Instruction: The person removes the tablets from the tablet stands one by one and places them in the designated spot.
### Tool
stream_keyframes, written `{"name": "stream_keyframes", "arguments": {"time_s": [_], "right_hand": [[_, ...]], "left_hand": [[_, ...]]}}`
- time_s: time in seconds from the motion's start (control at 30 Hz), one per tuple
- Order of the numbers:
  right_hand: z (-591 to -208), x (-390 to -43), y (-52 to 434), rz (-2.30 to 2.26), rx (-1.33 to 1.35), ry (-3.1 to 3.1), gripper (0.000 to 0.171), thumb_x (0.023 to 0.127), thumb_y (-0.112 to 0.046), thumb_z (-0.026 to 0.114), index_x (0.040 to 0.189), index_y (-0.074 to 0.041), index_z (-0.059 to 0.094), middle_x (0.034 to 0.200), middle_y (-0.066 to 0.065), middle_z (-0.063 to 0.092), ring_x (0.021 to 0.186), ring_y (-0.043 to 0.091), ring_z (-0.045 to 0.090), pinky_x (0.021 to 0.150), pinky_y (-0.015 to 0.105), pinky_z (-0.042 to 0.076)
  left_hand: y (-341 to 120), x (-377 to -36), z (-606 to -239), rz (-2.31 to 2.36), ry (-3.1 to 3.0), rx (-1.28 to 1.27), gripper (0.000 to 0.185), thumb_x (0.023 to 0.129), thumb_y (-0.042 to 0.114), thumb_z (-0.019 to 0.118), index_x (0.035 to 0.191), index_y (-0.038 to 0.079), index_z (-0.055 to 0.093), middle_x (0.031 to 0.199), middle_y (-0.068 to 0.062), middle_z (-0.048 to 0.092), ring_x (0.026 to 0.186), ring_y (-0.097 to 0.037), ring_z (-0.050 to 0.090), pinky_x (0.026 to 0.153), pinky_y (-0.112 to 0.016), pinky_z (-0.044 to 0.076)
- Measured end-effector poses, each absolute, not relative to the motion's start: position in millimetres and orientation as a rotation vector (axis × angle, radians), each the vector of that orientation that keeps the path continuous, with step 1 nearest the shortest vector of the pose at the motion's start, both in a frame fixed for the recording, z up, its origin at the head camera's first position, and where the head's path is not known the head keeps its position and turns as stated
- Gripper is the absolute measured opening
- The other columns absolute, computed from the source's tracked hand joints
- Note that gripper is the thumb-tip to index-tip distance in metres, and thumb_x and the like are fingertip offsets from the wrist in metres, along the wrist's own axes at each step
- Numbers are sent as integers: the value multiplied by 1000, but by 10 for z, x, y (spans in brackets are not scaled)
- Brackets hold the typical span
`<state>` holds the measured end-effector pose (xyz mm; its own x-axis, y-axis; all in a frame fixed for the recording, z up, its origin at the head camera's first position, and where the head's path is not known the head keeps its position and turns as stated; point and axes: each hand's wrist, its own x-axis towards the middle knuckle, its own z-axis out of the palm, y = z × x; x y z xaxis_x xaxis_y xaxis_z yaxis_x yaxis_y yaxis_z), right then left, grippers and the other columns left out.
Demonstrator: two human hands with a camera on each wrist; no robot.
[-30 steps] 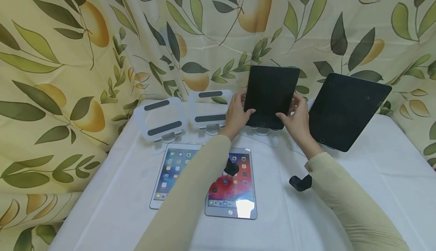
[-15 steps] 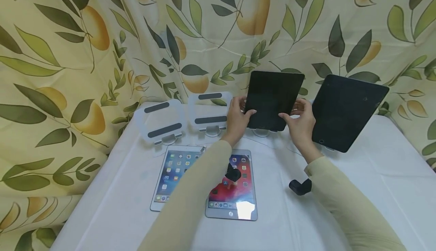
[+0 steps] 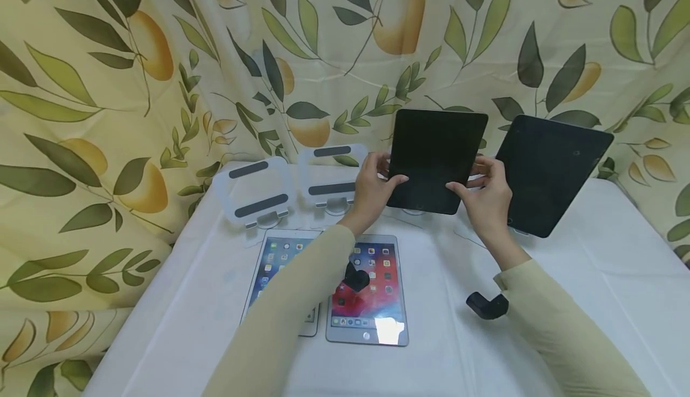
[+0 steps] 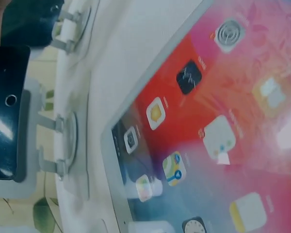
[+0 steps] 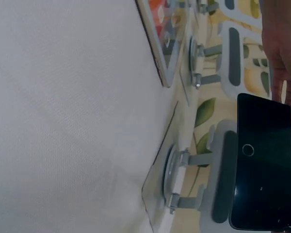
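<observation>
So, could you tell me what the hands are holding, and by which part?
Both the left hand and right hand hold the dark tablet by its lower side edges.

Black glossy rectangular tablet with dark screen (image 3: 435,160), small round home button ringed in grey. Second black dark-screen tablet (image 3: 550,172) beside it, same flat black. Two white plastic tablet stands (image 3: 291,186), each with two dark grey padded strips. White-framed tablet with lit blue-green screen (image 3: 275,265), rows of multicoloured app icons. Silver-framed tablet with red and pink lit screen (image 3: 369,289), coloured icons, white glare patch near its bottom edge. White cloth table cover (image 3: 593,277), plain. Pale yellow curtain printed with dark and light green leaves and orange-yellow fruit (image 3: 162,55). Beige-olive long sleeves (image 3: 291,319), black wrist devices (image 3: 487,305).
</observation>
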<state>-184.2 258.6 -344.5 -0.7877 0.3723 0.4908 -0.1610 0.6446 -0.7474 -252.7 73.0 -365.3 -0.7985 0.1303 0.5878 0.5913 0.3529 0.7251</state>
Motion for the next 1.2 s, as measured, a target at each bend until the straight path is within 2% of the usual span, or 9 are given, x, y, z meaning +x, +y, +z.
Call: {"name": "stream_keyframes", "arguments": {"time_s": [0.23,0.4,0.67,0.9,1.2], "right_hand": [[-3361,-1697,2581,1085,-166,-2251,61,77,-5,77,127,-2,43,105,9,55,75,-1,51,66,5,40],[-3300,-1591,2584,1094,-192,-2280,63,75,-3,78,127,-1,43,100,5,54,71,-6,49,69,2,40],[-3279,-1384,2617,1078,-219,-2325,64,72,-1,79,126,0,44,102,9,55,69,-10,47,68,0,39],[-3242,-1189,2686,1073,-206,-2393,66,69,2,80,124,2,43,96,-1,51,66,-10,49,63,1,41],[-3213,-989,2752,1094,-215,-2496,71,70,0,81,128,3,40,100,9,52,66,-6,48,60,4,42]], "left_hand": [[703,-2406,-3606,-1554,-2190,-633,46,78,17,77,114,5,50,96,-7,55,86,-14,54,71,-12,47],[695,-2311,-3563,-1570,-2191,-628,46,78,16,77,114,5,52,95,-8,57,85,-15,56,72,-14,47],[698,-2130,-3565,-1595,-2192,-652,45,76,15,79,112,6,53,90,-6,58,80,-13,56,70,-16,47],[693,-1891,-3540,-1681,-2227,-654,45,77,16,78,112,6,52,92,-5,58,81,-10,55,72,-15,49],[659,-1666,-3548,-1829,-2279,-617,44,77,17,78,112,9,52,90,-1,56,78,-6,52,69,-16,47]]}}
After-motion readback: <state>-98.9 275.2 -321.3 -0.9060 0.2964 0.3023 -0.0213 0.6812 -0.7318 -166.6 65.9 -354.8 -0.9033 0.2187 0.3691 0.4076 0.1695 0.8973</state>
